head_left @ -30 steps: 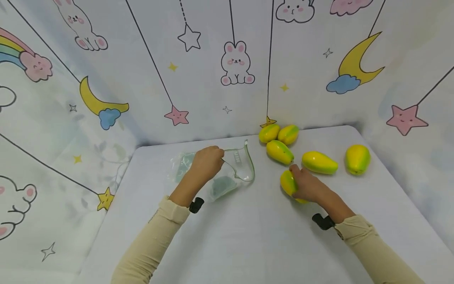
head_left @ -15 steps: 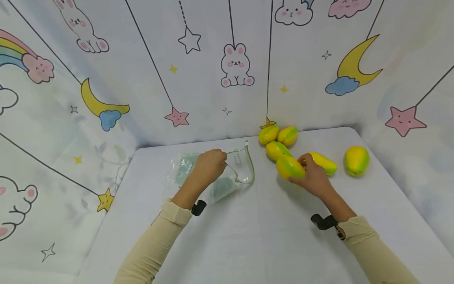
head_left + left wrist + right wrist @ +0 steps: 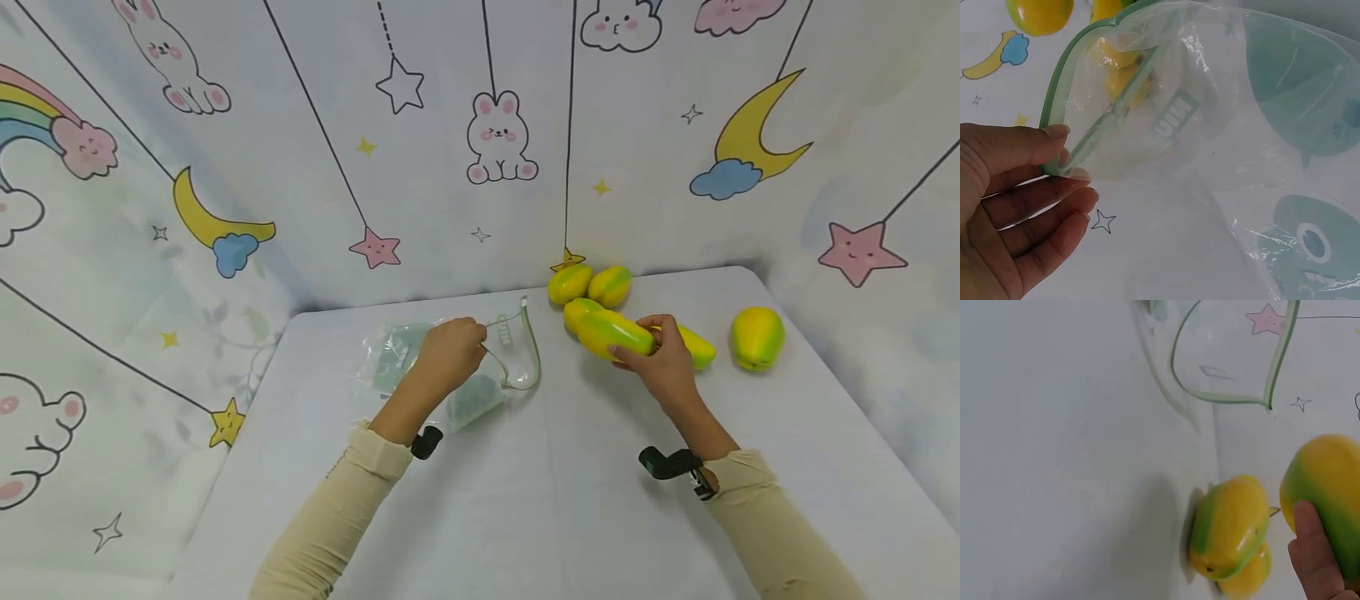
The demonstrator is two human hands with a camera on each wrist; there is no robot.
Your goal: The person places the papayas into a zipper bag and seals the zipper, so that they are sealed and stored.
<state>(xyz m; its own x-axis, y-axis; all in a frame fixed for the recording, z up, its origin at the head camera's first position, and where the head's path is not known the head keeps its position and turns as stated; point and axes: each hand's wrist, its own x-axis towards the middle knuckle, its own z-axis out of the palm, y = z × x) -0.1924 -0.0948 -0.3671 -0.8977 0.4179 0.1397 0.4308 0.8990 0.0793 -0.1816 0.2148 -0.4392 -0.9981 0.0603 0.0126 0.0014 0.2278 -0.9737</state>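
Note:
A clear zip bag point(image 3: 476, 398) with green prints and a green rim lies toward the left of the table in the head view. My left hand point(image 3: 452, 357) pinches its rim between thumb and fingers, and the left wrist view shows the bag's mouth point(image 3: 1113, 112) spread apart. My right hand point(image 3: 666, 367) grips a yellow-green papaya point(image 3: 617, 333) by one end, raised off the table with its far end toward the bag. The right wrist view shows a finger point(image 3: 1313, 544) along this papaya's side. Its body partly covers another papaya point(image 3: 579, 313) behind it.
Two papayas point(image 3: 570, 284) sit together at the table's back edge. One papaya point(image 3: 697, 348) lies partly hidden behind my right hand, and another papaya point(image 3: 757, 338) stands farther right. A printed cloth wall point(image 3: 427, 183) rises behind the white table point(image 3: 525, 508).
My right hand has lifted the papaya from the table, carrying it up and slightly left while turning it toward the bag. My left hand stays on the bag's rim, shifted slightly right.

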